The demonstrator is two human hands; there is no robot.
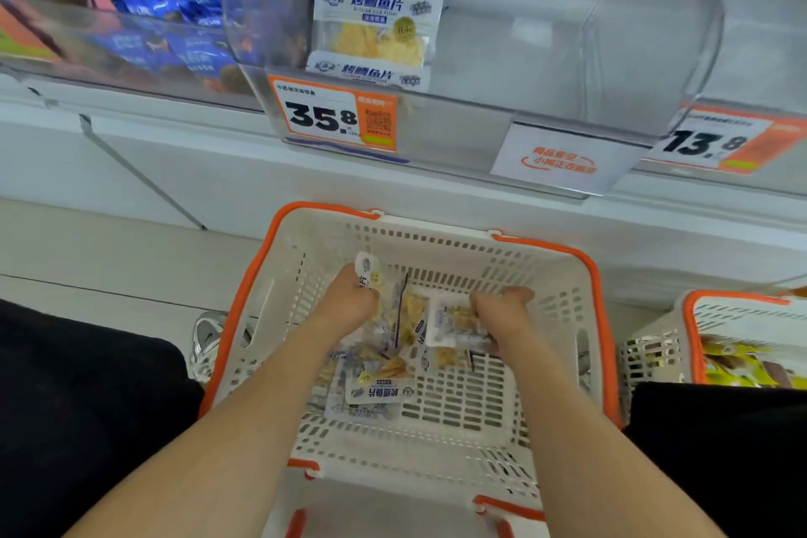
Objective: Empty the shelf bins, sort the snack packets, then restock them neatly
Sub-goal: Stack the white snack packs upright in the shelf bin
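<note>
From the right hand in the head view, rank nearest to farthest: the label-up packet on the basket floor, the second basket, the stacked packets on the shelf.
From the right hand:
1. label-up packet, lower left inside the basket.
2. second basket, on the floor to the right.
3. stacked packets, up in the shelf bin.

Worn on the head, looking forward and steeply down from close above a white basket [458, 406] on the floor, its orange rim filling the middle and lower frame. Facing the shelf front, with clear bins [567, 35] and price tags [332, 114] along the top edge (wide-angle, bowing the shelf line). One view only, near to both.
</note>
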